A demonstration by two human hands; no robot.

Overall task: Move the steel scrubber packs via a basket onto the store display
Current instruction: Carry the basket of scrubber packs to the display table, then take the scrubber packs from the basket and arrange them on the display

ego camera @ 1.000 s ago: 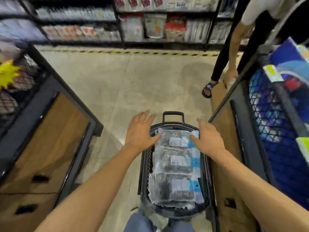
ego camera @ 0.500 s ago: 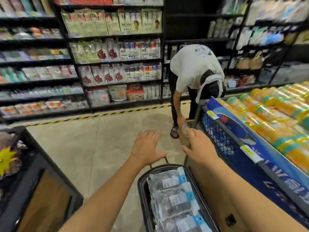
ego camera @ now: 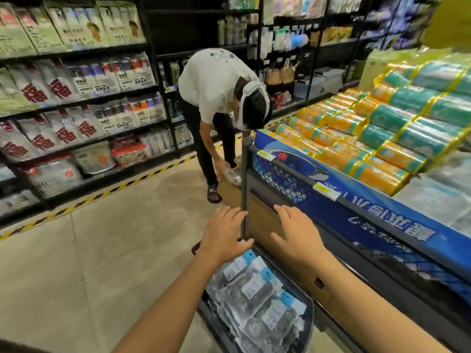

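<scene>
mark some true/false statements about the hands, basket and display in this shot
1. The left hand and right hand hold nothing, fingers spread. True.
2. The basket is empty. False: scrubber packs fill it.
3. A person bends down beyond the far corner of the display. True.
4. Glass jars lie on top of the display. False: wrapped orange and teal rolls lie there.

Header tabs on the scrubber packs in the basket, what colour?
Light blue; they show on the steel scrubber packs lying in the dark basket, head view.
</scene>
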